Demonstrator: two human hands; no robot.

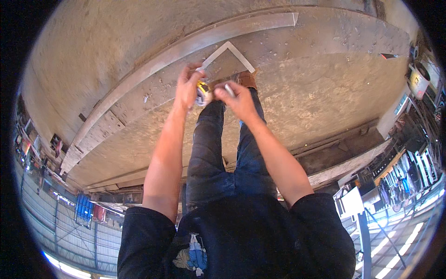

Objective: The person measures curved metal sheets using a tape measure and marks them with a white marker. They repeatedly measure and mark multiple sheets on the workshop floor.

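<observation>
My left hand (186, 89) is closed around a yellow and black tape measure (203, 87), blurred by motion. Close by on the right, my right hand (240, 103) is curled, with a short pale stick (229, 90) between its fingers; whether it is chalk or a marker I cannot make out. Both hands are in front of my legs, a small gap between them. Just beyond them a pale metal framing square (240, 56) lies flat with its corner pointing away from me. Past the square runs a long flat metal bar (232, 29).
The bar lies along a dusty, debris-strewn steel surface (320, 39). A small dark and orange piece (388, 56) lies at the right. Farther right stands a pale bucket (418, 83). Behind me are a long beam (348, 162) and a blue rack (84, 207).
</observation>
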